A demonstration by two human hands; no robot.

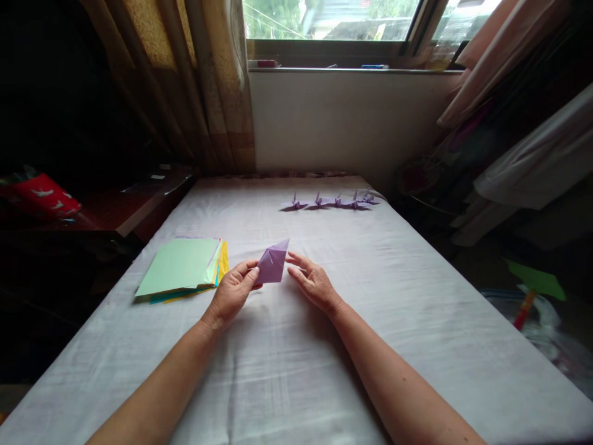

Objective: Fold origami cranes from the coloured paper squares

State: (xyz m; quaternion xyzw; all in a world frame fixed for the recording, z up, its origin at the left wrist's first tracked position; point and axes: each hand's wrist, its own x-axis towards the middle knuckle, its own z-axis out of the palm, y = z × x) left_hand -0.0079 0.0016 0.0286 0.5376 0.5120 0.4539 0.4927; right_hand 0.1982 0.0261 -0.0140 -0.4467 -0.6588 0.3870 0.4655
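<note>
A half-folded purple paper piece (273, 262), kite-shaped, is held just above the white-covered table (296, 371). My left hand (234, 290) pinches its lower left edge between thumb and fingers. Just right of the paper, my right hand (312, 281) lies flat with fingers spread and nothing gripped in it. A stack of coloured square paper sheets (180, 269), light green on top, lies to the left of my left hand. Several finished purple paper cranes (331, 201) stand in a row at the far side of the table.
A window (333, 25) with curtains (194, 80) is behind the table. A dark side table (139, 204) with a red item (41, 194) stands at the left. Hanging clothes and bags (523, 154) crowd the right side.
</note>
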